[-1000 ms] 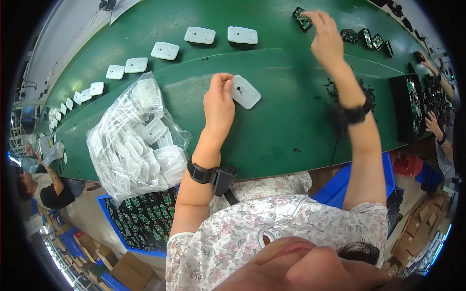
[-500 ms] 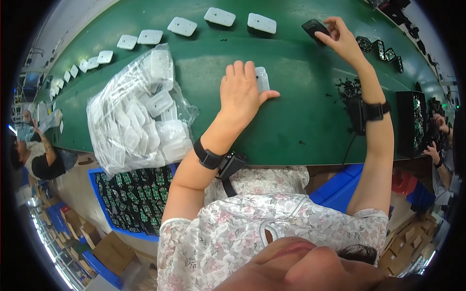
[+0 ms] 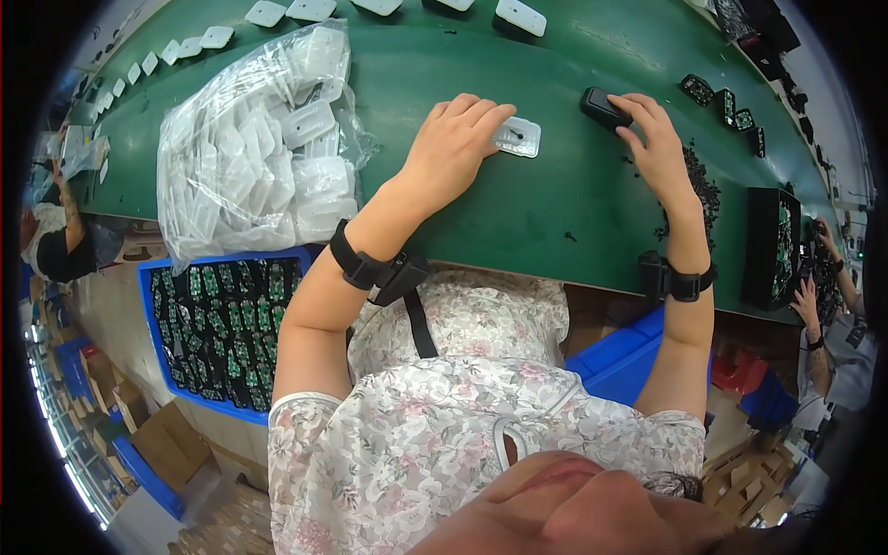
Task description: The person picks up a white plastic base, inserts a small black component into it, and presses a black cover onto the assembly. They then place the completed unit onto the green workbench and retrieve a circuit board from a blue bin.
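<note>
A white, see-through plastic cover (image 3: 520, 139) with a small black piece on it is at mid-table. My left hand (image 3: 453, 148) is closed about its left end, hiding that end; the fingertips reach over its far edge. To the right, a black plastic case (image 3: 605, 108) is at the fingers of my right hand (image 3: 653, 139). Those fingers curl over its right end, with the thumb close to its near edge. Beside my right wrist is a pile of small black parts (image 3: 703, 190).
A clear bag (image 3: 254, 153) of white covers lies on the left. White-topped cases (image 3: 520, 17) line the far side. Open cases with circuit boards (image 3: 726, 102) stand at the far right, near a black box (image 3: 770, 245). A blue bin (image 3: 222, 333) of boards sits below the table edge.
My right hand has brought the black case nearer and lower. My left hand has shifted from lying over the white cover to its left end, uncovering most of it. The view has shifted too.
</note>
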The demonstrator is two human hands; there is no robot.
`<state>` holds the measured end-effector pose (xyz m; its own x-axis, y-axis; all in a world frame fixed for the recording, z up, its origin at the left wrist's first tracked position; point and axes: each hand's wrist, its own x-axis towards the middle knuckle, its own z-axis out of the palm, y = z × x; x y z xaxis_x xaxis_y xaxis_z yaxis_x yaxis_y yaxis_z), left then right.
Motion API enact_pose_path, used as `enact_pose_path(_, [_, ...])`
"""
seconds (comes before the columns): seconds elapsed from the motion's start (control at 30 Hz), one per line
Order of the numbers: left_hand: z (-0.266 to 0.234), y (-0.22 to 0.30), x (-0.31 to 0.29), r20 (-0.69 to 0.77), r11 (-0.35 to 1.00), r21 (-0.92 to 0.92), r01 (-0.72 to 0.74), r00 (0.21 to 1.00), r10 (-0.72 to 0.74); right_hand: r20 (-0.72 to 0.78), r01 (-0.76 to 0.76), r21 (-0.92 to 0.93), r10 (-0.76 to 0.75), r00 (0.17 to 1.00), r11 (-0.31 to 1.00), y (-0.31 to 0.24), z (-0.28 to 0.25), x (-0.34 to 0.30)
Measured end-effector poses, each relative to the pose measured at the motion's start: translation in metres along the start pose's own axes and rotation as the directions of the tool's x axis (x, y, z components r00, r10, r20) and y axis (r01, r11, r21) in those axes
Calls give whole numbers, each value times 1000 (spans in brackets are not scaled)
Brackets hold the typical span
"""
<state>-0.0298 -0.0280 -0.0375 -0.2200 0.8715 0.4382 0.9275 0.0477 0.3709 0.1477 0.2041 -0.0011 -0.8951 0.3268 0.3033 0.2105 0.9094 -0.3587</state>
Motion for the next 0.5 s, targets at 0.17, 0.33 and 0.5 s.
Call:
enact_pose_path(0.17, [-1, -3, -7, -101, 985, -169, 39, 993, -57, -15, -40, 215, 44, 999, 976, -25, 9, 4])
enact_pose_path(0.33, [-6, -4, -19, -110, 920, -380, 97, 983, -149, 20, 187, 207, -195, 981, 960, -82, 25, 7])
enact_pose_path(0.5, [1, -6, -24, -75, 952, -303, 50, 994, -76, 76, 211, 194, -229, 970, 958, -86, 34, 10])
